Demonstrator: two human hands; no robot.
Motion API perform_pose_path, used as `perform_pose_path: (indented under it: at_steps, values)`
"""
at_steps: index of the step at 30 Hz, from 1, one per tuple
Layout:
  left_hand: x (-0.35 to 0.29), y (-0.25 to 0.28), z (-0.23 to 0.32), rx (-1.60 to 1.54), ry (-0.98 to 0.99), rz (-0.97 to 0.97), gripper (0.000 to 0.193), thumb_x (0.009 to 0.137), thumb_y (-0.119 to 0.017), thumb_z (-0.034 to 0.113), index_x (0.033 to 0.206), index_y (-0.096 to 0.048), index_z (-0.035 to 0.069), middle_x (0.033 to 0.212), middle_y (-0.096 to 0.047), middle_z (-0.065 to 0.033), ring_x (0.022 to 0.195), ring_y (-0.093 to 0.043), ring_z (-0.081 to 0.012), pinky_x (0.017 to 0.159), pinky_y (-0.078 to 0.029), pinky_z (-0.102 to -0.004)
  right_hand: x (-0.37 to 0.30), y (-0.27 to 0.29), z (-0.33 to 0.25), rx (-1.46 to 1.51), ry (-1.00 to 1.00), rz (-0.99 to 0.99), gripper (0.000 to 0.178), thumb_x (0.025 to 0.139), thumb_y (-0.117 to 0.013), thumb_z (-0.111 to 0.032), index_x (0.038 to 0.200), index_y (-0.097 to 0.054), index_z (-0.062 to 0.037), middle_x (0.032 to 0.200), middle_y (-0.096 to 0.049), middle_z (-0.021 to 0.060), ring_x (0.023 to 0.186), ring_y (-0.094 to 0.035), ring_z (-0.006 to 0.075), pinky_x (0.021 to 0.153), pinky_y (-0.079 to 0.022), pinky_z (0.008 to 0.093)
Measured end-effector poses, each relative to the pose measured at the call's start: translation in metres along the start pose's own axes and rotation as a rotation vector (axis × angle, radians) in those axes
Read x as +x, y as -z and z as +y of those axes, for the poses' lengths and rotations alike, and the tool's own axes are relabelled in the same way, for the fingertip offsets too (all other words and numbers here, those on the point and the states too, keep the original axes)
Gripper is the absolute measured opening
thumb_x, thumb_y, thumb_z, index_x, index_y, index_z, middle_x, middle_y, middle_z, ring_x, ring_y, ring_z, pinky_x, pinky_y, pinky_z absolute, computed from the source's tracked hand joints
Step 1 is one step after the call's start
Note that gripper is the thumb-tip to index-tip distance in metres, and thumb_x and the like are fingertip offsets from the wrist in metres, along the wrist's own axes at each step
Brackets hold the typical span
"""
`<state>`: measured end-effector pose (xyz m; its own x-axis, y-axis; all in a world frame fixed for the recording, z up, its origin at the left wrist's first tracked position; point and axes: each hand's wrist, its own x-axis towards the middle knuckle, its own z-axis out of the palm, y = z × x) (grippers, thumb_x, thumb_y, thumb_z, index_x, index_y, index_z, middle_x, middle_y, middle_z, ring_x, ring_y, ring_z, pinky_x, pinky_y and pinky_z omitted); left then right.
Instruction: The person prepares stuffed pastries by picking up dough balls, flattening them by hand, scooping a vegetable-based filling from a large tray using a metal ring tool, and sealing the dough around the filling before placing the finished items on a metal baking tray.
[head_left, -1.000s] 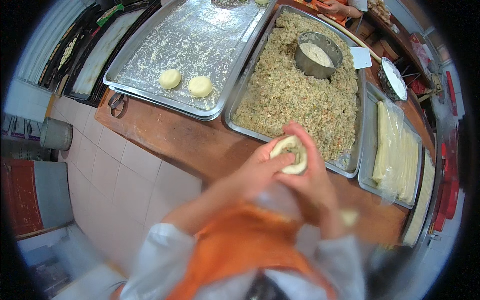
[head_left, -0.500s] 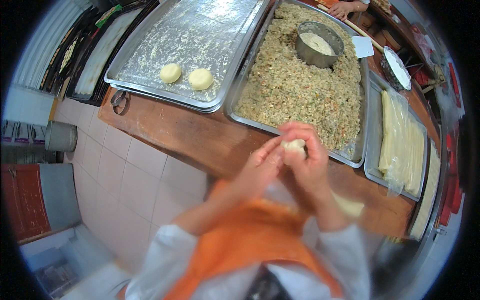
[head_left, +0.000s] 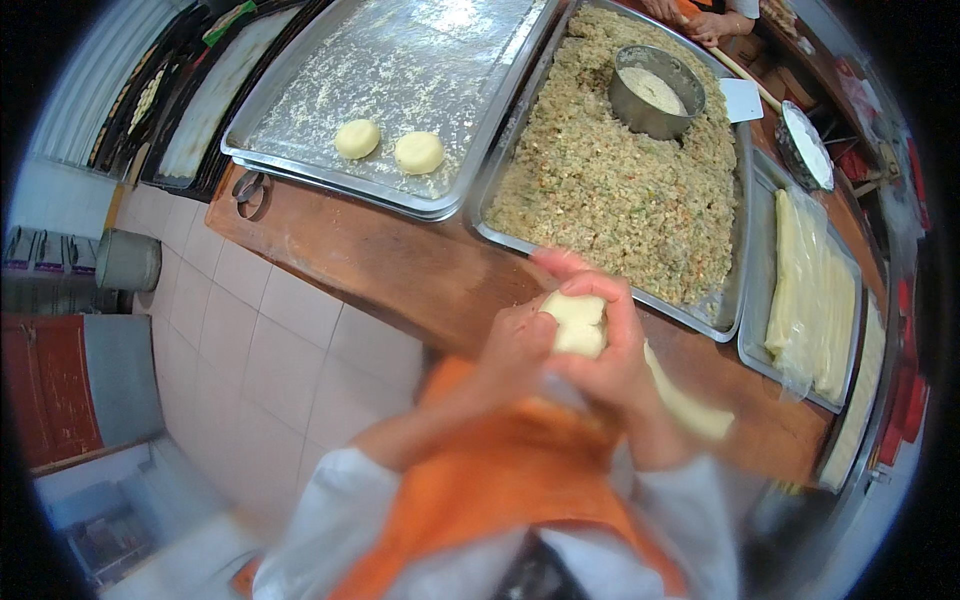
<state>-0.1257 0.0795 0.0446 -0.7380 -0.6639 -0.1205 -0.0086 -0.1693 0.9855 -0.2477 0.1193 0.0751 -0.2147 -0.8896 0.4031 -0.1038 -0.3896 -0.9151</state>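
Note:
Both of my hands cup a pale ball of dough [head_left: 578, 324] above the table's near edge. My left hand [head_left: 512, 348] presses its thumb on the dough's left side. Curled round the right side and top is my right hand [head_left: 618, 345]. The dough has a crease at its right; its underside is hidden by my palms. Just past my fingers lies a large metal tray with crumbly, speckled filling [head_left: 620, 200]. A long strip of dough [head_left: 690, 405] rests on the table beside my right wrist. Two round, flattened buns [head_left: 357, 139] sit on the floured tray [head_left: 390, 60] at the far left.
A round metal container [head_left: 640, 112] of pale crumbs stands in the filling, near a white scraper [head_left: 741, 100]. Rightward are a bowl of white powder [head_left: 806, 146] and plastic-covered dough strips [head_left: 798, 290]. Another person's hands [head_left: 712, 28] hold a rod. Metal rings [head_left: 248, 192] lie at left.
My hands have turned and parted a little, showing more of the dough ball. My view has shifted slightly, and more of the other person's hands shows.

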Motion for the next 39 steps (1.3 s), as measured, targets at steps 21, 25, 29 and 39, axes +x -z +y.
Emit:
perform_pose_path:
  at_steps: [21, 25, 29, 39]
  values:
    - [0.005, -0.011, 0.013, 0.147, -0.306, 0.238, 0.035, 0.085, -0.040, 0.025, 0.108, -0.047, 0.001, 0.090, -0.059, -0.0170, 0.075, -0.060, -0.0327, 0.068, -0.048, -0.0378, -0.005, -0.015, 0.005, 0.197, -0.058, 0.252, 0.044, 0.081, -0.058, -0.019, 0.116, -0.036, -0.0027, 0.102, -0.058, 0.0166, 0.103, -0.053, 0.0277, 0.103, -0.023, 0.0454]
    - [0.002, -0.010, 0.003, -0.036, -0.153, 0.187, 0.034, 0.088, -0.037, 0.029, 0.103, -0.051, 0.002, 0.096, -0.059, -0.0179, 0.076, -0.059, -0.0372, 0.068, -0.047, -0.0398, 0.006, -0.030, -0.011, 0.340, -0.037, 0.285, 0.044, 0.080, -0.059, -0.016, 0.117, -0.042, 0.0014, 0.111, -0.056, 0.0162, 0.112, -0.048, 0.0283, 0.105, -0.019, 0.0442]
    - [0.002, -0.004, 0.009, 0.249, -0.125, 0.187, 0.035, 0.088, -0.039, 0.032, 0.094, -0.057, 0.003, 0.091, -0.059, -0.0203, 0.076, -0.059, -0.0379, 0.067, -0.047, -0.0402, -0.002, -0.008, 0.003, 0.144, 0.026, 0.006, 0.031, 0.081, -0.055, -0.017, 0.104, -0.054, 0.0025, 0.113, -0.054, 0.0195, 0.112, -0.048, 0.0284, 0.104, -0.020, 0.0458]
    - [-0.006, 0.002, 0.004, -0.202, 0.159, -0.043, 0.053, 0.088, -0.029, 0.041, 0.114, -0.044, -0.003, 0.106, -0.053, -0.0104, 0.099, -0.053, -0.0194, 0.082, -0.043, -0.0310, 0.004, -0.032, -0.012, 0.400, -0.209, 0.310, 0.016, 0.086, -0.048, -0.012, 0.090, -0.059, -0.0013, 0.097, -0.062, 0.0155, 0.098, -0.057, 0.0220, 0.104, -0.021, 0.0460]
